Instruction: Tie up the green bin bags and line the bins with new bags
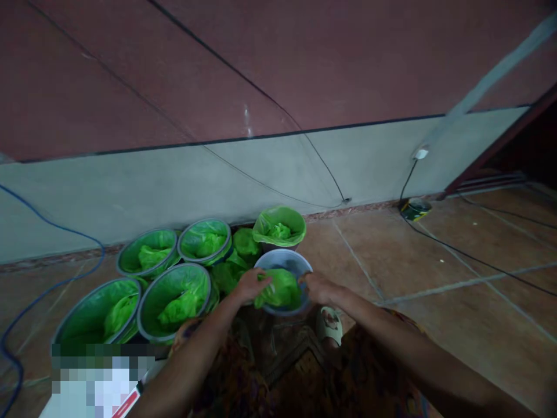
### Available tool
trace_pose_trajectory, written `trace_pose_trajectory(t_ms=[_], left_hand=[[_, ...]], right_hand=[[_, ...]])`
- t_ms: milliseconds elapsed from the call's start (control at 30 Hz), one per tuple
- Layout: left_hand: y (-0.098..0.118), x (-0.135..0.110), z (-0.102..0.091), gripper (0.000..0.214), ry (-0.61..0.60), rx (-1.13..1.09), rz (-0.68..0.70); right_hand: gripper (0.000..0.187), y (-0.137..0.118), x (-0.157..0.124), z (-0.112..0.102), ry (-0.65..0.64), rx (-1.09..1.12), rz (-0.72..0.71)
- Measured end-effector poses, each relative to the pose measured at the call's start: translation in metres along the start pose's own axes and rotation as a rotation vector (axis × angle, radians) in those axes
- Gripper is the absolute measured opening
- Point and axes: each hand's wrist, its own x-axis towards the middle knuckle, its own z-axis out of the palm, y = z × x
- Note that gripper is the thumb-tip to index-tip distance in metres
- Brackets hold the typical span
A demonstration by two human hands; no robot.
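A light grey bucket (278, 257) stands on the floor in front of me, with a thin green plastic bag (281, 289) bunched inside its mouth. My left hand (253, 284) is closed on the left edge of the bag, just over the rim. On the other side, my right hand (317, 288) has its fingers curled at the bucket's right rim; the fingertips are partly hidden. Behind it stands another bucket (300, 226) with a green bag draped over its rim. More green plastic (228, 273) lies to the left of my left hand.
Several bag-lined buckets (150, 334) cluster at the left. A blue cable (56, 284) runs along the floor there. At the right, a small dark tin (415, 209) sits by the wall, with a black cable (470, 253) crossing the tiles. A sandalled foot (329, 326) is near the bucket.
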Motion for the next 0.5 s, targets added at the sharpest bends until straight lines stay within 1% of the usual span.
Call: trace_pose_trajectory(t_ms=[67, 100, 167, 233, 333, 400, 467, 500], left_hand=[[-0.011, 0.014, 0.024, 0.019, -0.11, -0.297, -0.128], [-0.016, 0.019, 0.033, 0.017, -0.155, -0.442, -0.192], [-0.023, 0.027, 0.044, 0.014, -0.219, -0.664, -0.287], [-0.027, 0.033, 0.048, 0.019, -0.263, -0.777, -0.325], [-0.027, 0.043, 0.053, 0.023, -0.308, -0.81, -0.326], [-0.025, 0.048, 0.055, 0.023, -0.316, -0.782, -0.327], [-0.023, 0.054, 0.057, 0.024, -0.327, -0.71, -0.312], [-0.022, 0.057, 0.056, 0.025, -0.33, -0.636, -0.295]], right_hand=[[0.041, -0.001, 0.003, -0.006, -0.079, 0.036, -0.016], [0.041, -0.002, 0.006, -0.006, -0.106, 0.06, -0.034], [0.045, -0.005, 0.016, -0.003, -0.106, 0.109, -0.051], [0.051, -0.008, 0.029, 0.005, -0.085, 0.144, 0.001], [0.058, -0.01, 0.05, 0.02, -0.079, 0.153, 0.098], [0.06, -0.008, 0.063, 0.027, -0.083, 0.141, 0.122], [0.061, -0.005, 0.074, 0.029, -0.068, 0.113, 0.146], [0.06, -0.002, 0.079, 0.029, -0.062, 0.094, 0.157]])
